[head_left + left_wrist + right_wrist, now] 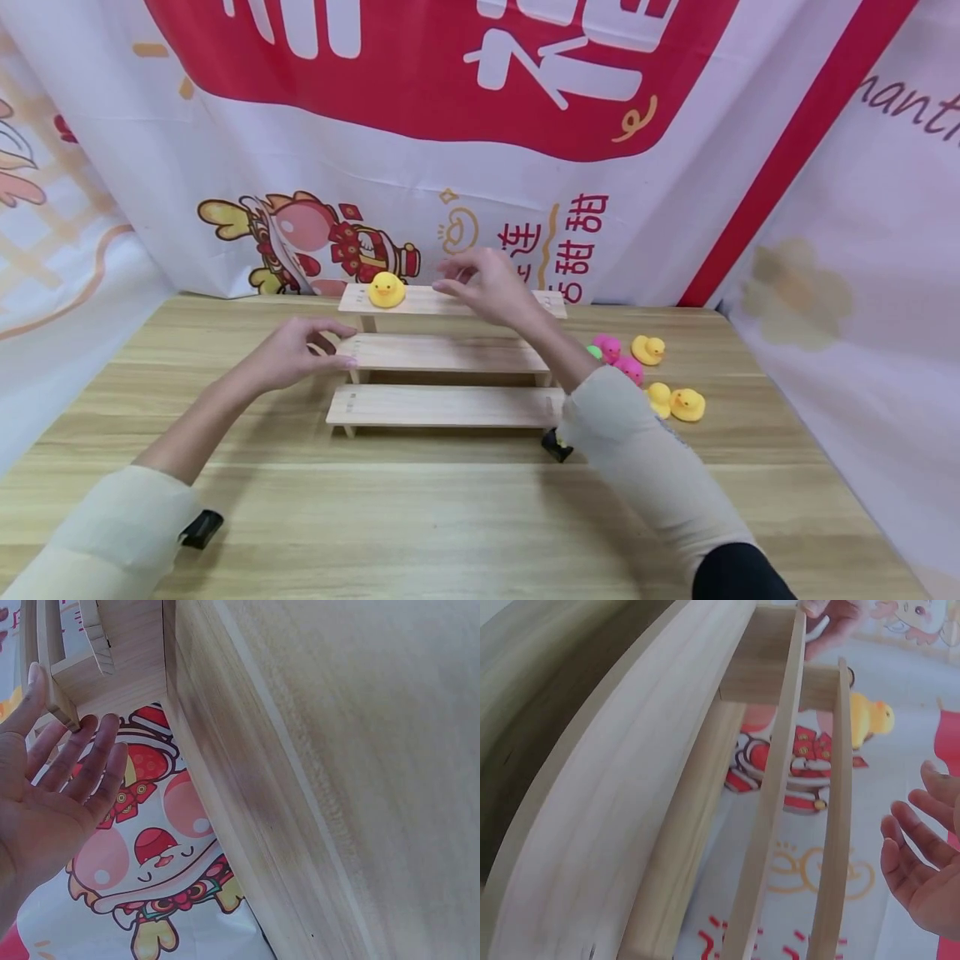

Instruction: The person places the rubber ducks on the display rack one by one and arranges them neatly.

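A three-step wooden display stand (442, 353) is on the table, with one yellow rubber duck (386, 289) sitting near the left end of its top step. My left hand (300, 354) pinches the left end of the middle step; in the left wrist view the thumb and fingertips of that hand (60, 795) lie on either side of the board's end. Over the top step, right of the duck, hovers my right hand (487, 283). Its fingers are loosely bent and hold nothing, as the right wrist view of this hand (926, 862) also shows, apart from the wood.
Right of the stand, several rubber ducks lie on the table: yellow ducks (687, 405), pink ducks (628, 369) and a partly hidden green one (595, 352). My right forearm crosses the stand's right end. A printed cloth (420, 192) hangs directly behind the stand.
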Demonstrator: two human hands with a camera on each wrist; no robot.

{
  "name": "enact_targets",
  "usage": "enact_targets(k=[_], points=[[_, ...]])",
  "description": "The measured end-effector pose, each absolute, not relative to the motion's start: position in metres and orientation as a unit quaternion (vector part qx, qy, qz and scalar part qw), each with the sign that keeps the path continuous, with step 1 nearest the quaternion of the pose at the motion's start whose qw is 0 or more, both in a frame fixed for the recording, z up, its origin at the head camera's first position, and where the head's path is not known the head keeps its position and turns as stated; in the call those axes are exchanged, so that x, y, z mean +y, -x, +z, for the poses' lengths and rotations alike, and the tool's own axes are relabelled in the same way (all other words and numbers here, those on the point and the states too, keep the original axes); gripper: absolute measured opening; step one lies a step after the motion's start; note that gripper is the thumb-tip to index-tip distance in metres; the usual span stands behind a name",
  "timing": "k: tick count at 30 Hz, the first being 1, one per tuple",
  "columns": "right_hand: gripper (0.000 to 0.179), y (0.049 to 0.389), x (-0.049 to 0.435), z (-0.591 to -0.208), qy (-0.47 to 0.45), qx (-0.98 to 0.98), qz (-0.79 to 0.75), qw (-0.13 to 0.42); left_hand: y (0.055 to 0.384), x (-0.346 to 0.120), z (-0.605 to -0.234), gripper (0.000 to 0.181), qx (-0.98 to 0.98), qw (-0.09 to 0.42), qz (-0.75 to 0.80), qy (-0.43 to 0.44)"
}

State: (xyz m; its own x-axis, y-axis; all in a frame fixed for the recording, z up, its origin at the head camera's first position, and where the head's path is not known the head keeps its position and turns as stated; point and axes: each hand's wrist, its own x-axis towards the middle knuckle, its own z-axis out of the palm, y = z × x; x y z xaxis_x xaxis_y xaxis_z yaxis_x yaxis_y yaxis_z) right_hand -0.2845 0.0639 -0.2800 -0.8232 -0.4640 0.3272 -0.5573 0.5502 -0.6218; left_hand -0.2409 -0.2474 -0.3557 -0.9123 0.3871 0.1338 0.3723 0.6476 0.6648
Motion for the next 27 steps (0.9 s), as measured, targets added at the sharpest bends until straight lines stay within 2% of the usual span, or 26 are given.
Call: enact_targets(k=[16, 27], points=[[0.017, 0.260, 0.146, -0.287, -0.287, -0.874, 0.374, 0.120, 0.242, -0.250, -0.355, 0.048, 0.914, 0.016, 0.354, -0.197], [0.024, 0.240, 0.197, -0.293, -0.243, -0.892, 0.361, 0.122, 0.240, -0.245, -0.351, 0.049, 0.912, 0.020, 0.354, -0.206]])
